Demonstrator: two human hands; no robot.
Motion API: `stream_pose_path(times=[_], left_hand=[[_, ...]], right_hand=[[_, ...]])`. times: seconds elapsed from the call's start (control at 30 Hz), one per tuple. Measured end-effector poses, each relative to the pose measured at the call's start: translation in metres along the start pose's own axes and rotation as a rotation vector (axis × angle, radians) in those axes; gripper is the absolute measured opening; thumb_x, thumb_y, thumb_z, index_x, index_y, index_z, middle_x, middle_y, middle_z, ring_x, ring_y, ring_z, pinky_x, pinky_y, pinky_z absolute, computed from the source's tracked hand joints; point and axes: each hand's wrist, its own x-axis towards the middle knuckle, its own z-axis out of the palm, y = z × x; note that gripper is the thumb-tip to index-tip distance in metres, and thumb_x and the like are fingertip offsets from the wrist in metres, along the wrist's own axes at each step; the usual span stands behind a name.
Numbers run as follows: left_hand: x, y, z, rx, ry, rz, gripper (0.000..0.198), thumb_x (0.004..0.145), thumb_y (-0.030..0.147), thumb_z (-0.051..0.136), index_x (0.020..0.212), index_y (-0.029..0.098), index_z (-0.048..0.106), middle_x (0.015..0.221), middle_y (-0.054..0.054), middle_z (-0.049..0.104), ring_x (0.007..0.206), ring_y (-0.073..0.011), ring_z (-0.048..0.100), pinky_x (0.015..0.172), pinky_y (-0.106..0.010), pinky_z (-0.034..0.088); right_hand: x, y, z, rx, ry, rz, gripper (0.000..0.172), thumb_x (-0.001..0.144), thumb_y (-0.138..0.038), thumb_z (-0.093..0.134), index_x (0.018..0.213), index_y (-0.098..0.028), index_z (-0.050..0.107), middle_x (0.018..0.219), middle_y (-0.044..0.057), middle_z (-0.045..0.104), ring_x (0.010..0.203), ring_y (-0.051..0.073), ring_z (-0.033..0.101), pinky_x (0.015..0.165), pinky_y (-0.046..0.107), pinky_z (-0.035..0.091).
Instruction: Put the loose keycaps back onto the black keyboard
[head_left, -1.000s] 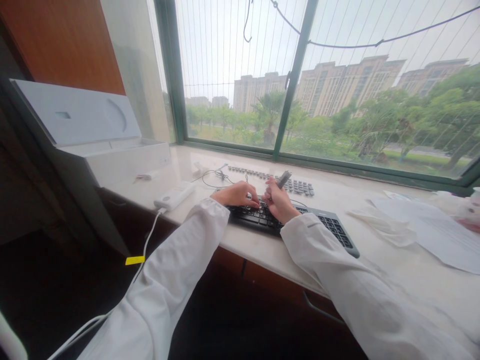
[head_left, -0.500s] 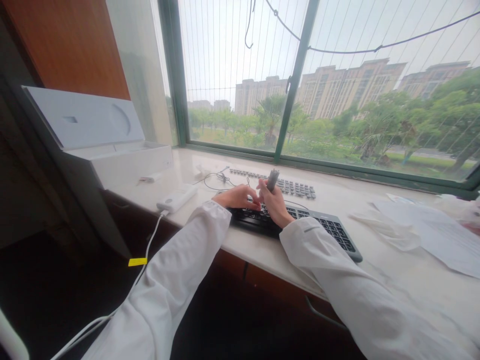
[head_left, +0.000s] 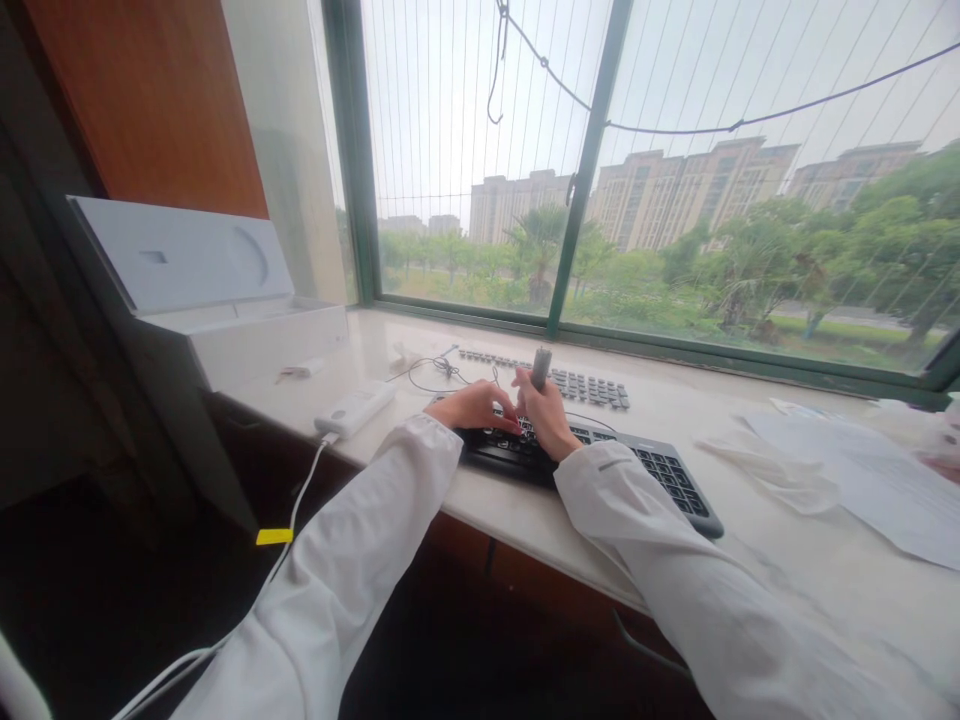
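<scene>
Clutching grey tool (head_left: 540, 366), right hand (head_left: 547, 420) beside left hand (head_left: 471, 407), flat on keyboard (head_left: 664, 470) at counter (head_left: 517, 500) edge

Far left: white box (head_left: 259, 345), open, with its lid (head_left: 180, 255) leaning back against the wood panel (head_left: 165, 100).
Pale stone counter (head_left: 690, 405) runs left to right below the green-framed window (head_left: 581, 170) — buildings and trees outside.
White power bank (head_left: 355, 409) at the near left edge; its white cable (head_left: 296, 500) hangs off the counter and carries a yellow tag (head_left: 274, 536).
Thin dark wire (head_left: 439, 365) tangled just beyond.
Right: loose white papers (head_left: 862, 470) — overlapping.
</scene>
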Motion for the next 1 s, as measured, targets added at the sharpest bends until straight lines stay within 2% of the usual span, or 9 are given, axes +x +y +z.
stream_pose_path(times=[0.07,0.13,0.3,0.47,0.6,0.77,0.9,1.0], left_hand=[[0.000,0.000,0.000,0.032,0.017,0.020,0.029,0.072,0.044,0.075,0.077,0.016,0.078,0.074,-0.004,0.073,0.067,-0.0125,0.063,0.066,-0.022,0.045],[0.001,-0.001,0.000,0.035,0.023,0.063,0.025,0.072,0.042,0.075,0.077,0.017,0.078,0.076,-0.005,0.074,0.067,-0.0122,0.063,0.066,-0.021,0.045],[0.003,-0.006,0.001,-0.042,-0.014,0.176,0.023,0.076,0.035,0.072,0.084,0.014,0.079,0.081,-0.007,0.074,0.072,-0.0157,0.065,0.069,-0.026,0.048],[0.002,-0.010,0.001,-0.053,0.004,0.061,0.022,0.073,0.032,0.075,0.083,0.013,0.078,0.077,-0.005,0.074,0.071,-0.0151,0.064,0.067,-0.024,0.047],[0.002,-0.011,0.003,-0.012,0.019,-0.031,0.025,0.070,0.031,0.075,0.084,0.010,0.076,0.076,-0.005,0.072,0.070,-0.0143,0.062,0.063,-0.022,0.045],[0.002,-0.010,0.005,0.017,0.062,-0.051,0.026,0.069,0.033,0.076,0.081,0.010,0.075,0.077,-0.005,0.072,0.071,-0.0149,0.062,0.063,-0.022,0.045],[0.002,-0.008,0.005,-0.049,0.010,0.015,0.026,0.073,0.037,0.074,0.079,0.012,0.077,0.073,-0.004,0.073,0.069,-0.0144,0.062,0.066,-0.023,0.046],[0.002,-0.007,0.005,-0.091,0.018,0.037,0.027,0.073,0.040,0.075,0.078,0.014,0.078,0.077,-0.005,0.074,0.071,-0.0145,0.062,0.066,-0.023,0.045]], right_hand=[[0.003,0.003,-0.001,0.070,0.028,0.024,0.041,0.076,-0.061,0.061,0.070,-0.020,0.056,0.046,-0.008,0.039,0.040,0.009,0.035,0.043,0.024,0.033],[0.003,0.004,0.000,0.033,0.040,-0.008,0.042,0.078,-0.061,0.059,0.069,-0.020,0.055,0.046,-0.008,0.038,0.040,0.010,0.036,0.043,0.025,0.033],[-0.007,-0.002,0.003,-0.259,0.003,-0.253,0.046,0.081,-0.061,0.054,0.066,-0.019,0.060,0.056,0.000,0.055,0.056,0.015,0.051,0.056,0.027,0.039],[-0.014,-0.004,0.003,-0.320,-0.048,-0.345,0.046,0.086,-0.059,0.049,0.068,-0.018,0.060,0.061,0.001,0.057,0.061,0.016,0.052,0.061,0.027,0.039],[-0.018,-0.006,0.002,-0.361,-0.125,-0.410,0.045,0.088,-0.056,0.048,0.064,-0.019,0.056,0.060,0.000,0.054,0.059,0.014,0.047,0.058,0.026,0.036],[-0.022,-0.010,0.004,-0.333,-0.147,-0.391,0.048,0.086,-0.058,0.049,0.059,-0.018,0.051,0.057,0.000,0.051,0.057,0.013,0.044,0.054,0.026,0.033],[-0.017,-0.008,0.007,-0.259,-0.023,-0.271,0.049,0.082,-0.060,0.052,0.055,-0.020,0.042,0.052,-0.002,0.044,0.054,0.013,0.040,0.052,0.026,0.031],[-0.012,-0.003,0.010,-0.219,0.054,-0.189,0.047,0.083,-0.060,0.051,0.057,-0.021,0.042,0.050,-0.003,0.045,0.052,0.014,0.042,0.052,0.026,0.034]])
